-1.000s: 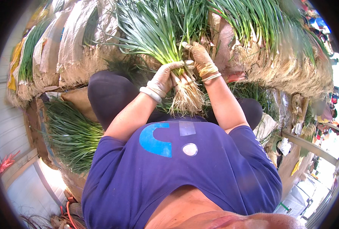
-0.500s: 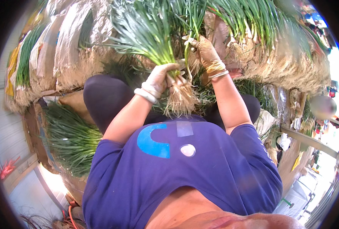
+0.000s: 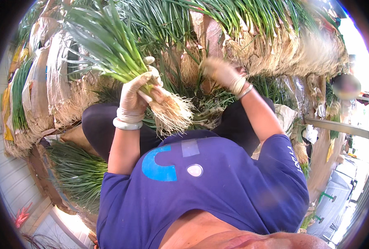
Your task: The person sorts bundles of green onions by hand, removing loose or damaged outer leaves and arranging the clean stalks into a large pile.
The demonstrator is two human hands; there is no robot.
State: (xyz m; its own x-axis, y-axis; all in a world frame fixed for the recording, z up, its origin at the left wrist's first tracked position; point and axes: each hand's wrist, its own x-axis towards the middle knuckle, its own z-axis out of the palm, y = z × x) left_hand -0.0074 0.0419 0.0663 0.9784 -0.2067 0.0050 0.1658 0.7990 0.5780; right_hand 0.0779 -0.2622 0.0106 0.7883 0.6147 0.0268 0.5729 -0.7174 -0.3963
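Wearing a pale glove, my left hand (image 3: 135,94) is closed round a bunch of green onions (image 3: 124,62). The bunch is tilted, its leaves pointing up and left and its stringy roots hanging toward my chest. My right hand (image 3: 222,74), also gloved, is apart from the bunch, in front of the onions laid along the far side. Motion smears its fingers, so whether anything is in them cannot be made out.
A row of green onions (image 3: 251,25) lies across the far side, roots toward me. White sacking (image 3: 60,79) covers part of the pile at left. More onions (image 3: 78,170) lie beside my left knee. Loose green leaves are between my legs. A wooden rail (image 3: 338,128) stands at right.
My left hand has carried the bunch to the left and tilted it. My right hand, which held a single onion stalk beside the bunch, has moved apart from it; that stalk no longer shows there.
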